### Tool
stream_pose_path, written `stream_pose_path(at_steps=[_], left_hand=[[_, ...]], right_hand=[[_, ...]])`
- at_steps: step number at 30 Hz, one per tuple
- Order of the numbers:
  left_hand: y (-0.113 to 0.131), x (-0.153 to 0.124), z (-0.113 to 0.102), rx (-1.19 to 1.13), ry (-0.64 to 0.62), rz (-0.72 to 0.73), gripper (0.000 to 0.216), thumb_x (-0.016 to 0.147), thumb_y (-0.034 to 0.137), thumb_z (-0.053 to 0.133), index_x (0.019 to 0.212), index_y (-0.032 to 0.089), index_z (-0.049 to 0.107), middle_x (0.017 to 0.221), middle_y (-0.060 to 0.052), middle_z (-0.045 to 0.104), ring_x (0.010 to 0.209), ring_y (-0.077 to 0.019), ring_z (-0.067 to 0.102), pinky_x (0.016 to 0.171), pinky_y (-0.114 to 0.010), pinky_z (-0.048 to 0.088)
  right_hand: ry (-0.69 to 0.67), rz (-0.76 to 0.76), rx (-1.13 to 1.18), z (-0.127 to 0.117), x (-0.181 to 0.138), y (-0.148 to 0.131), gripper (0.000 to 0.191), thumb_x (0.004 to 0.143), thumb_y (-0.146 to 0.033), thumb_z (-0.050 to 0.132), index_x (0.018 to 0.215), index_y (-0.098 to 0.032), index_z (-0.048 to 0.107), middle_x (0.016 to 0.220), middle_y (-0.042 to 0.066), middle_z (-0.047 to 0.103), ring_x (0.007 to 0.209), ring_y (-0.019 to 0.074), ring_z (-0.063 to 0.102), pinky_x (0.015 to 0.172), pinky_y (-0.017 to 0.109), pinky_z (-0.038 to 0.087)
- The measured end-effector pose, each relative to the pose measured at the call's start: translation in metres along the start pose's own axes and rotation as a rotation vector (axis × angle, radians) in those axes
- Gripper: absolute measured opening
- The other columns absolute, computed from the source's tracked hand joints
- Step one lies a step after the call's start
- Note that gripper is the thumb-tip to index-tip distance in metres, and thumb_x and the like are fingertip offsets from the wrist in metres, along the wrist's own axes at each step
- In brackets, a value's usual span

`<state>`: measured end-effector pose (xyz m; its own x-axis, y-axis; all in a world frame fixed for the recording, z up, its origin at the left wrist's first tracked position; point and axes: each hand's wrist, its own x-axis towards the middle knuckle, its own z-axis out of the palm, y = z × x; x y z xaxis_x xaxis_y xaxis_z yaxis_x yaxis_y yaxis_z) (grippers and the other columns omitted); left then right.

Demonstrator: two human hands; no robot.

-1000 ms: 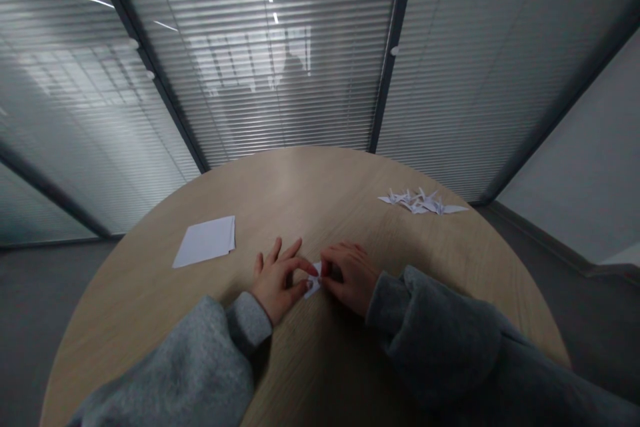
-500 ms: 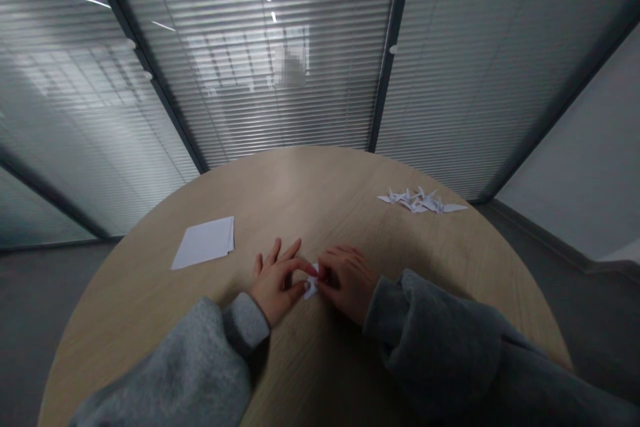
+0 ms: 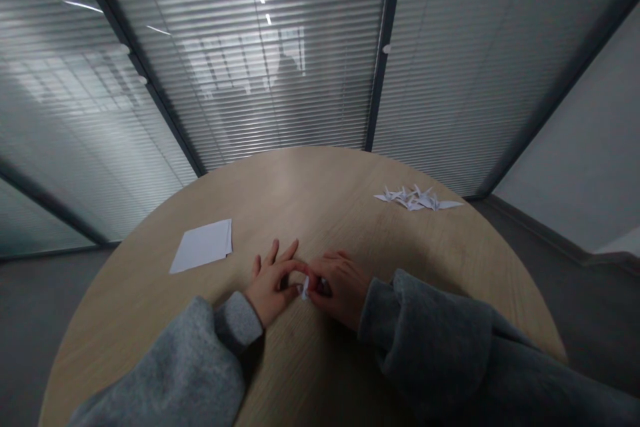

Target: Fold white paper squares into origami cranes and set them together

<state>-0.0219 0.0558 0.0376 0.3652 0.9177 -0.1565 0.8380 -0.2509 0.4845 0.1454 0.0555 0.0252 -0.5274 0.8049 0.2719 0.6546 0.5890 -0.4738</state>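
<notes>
A small piece of folded white paper (image 3: pixel 305 289) lies between my hands near the middle of the table, mostly covered by fingers. My left hand (image 3: pixel 273 285) pinches its left side with thumb and index finger, the other fingers spread out. On the right, my right hand (image 3: pixel 341 285) has its thumb and curled fingers closed on the paper, and its fingertips meet the left index finger. How the paper is folded under the fingers is hidden.
A stack of white paper sheets (image 3: pixel 203 246) rests on the round wooden table (image 3: pixel 300 193) at the left. Several folded white paper cranes (image 3: pixel 417 199) lie in a cluster at the back right. Glass panels with blinds (image 3: pixel 300 113) stand behind the table's far edge.
My right hand has moved slightly left, closer to my left hand, and covers more of the folded paper. The whole view has shifted a little.
</notes>
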Motion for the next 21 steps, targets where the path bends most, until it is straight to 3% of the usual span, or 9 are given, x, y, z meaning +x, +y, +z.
stream_pose_path(at_steps=[5,10,21], left_hand=[[0.0054,-0.0010,-0.0022,0.011,-0.014,-0.029,0.041,0.073,0.008,0.048,0.107,0.028,0.061,0.151,0.000,0.020,0.138,-0.0307,-0.003,0.105,-0.063,0.003],[0.0031,-0.0001,-0.0014,0.008,-0.004,-0.014,0.044,0.072,0.009,0.046,0.109,0.028,0.059,0.151,0.000,0.022,0.138,-0.0305,-0.002,0.104,-0.065,0.003],[0.0033,0.0011,0.0025,0.010,0.024,-0.026,0.042,0.073,0.009,0.044,0.106,0.028,0.060,0.150,0.001,0.024,0.138,-0.0303,-0.001,0.105,-0.064,0.003]], right_hand=[[-0.002,0.042,-0.025,-0.0019,0.0001,0.0014,0.010,0.070,-0.011,0.060,0.065,-0.018,0.055,0.065,-0.002,0.060,0.073,0.0166,0.051,0.074,0.030,0.030],[-0.003,-0.040,-0.026,0.0021,-0.0012,0.0002,0.009,0.071,-0.012,0.059,0.066,-0.019,0.055,0.070,-0.001,0.062,0.075,0.0166,0.053,0.074,0.029,0.029],[-0.002,-0.014,0.006,0.0021,-0.0001,-0.0005,0.010,0.071,-0.013,0.061,0.064,-0.018,0.055,0.069,-0.001,0.063,0.076,0.0169,0.053,0.076,0.030,0.029]])
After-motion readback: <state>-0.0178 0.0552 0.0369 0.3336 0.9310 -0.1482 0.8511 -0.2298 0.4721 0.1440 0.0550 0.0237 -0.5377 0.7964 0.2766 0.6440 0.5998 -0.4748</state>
